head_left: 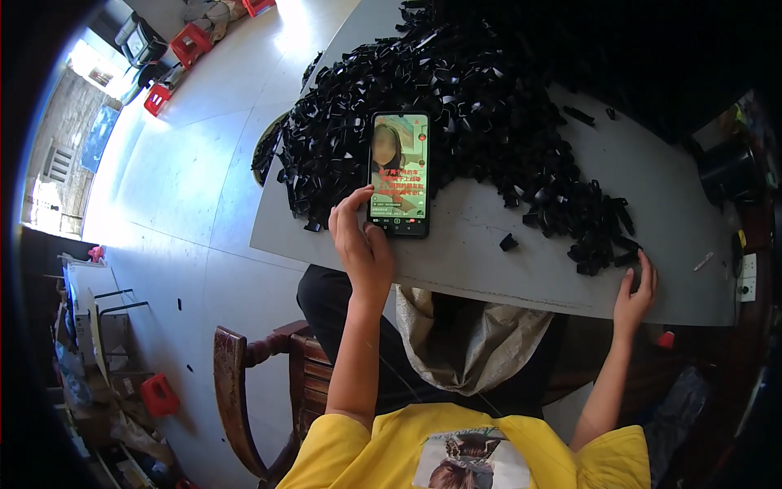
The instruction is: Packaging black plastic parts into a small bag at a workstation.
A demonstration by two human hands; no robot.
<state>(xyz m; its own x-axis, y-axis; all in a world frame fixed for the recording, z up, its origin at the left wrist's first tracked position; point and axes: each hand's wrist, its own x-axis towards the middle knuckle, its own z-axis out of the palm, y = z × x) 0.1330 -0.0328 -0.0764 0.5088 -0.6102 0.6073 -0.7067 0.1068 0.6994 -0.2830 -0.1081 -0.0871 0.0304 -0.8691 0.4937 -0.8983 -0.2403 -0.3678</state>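
A phone (399,151) with a lit screen rests upright-facing against a wide heap of small black plastic pieces (472,77). My left hand (362,244) is at its lower left edge, fingers stretched out and apart, fingertips touching the phone's side without wrapping round it. At the table's near right edge is my right hand (637,293), thumb and fingers apart. Its fingertips reach the end of a small cluster of the same black pieces (599,244), and nothing shows inside the hand. One loose black piece (508,242) lies between the phone and that cluster.
The grey table (472,253) has its near edge before my lap. A woven sack (468,350) hangs open beneath that edge. A wooden chair (236,391) stands at the lower left. Red stools (159,394) and boxes are on the left floor; a power socket (747,277) is at right.
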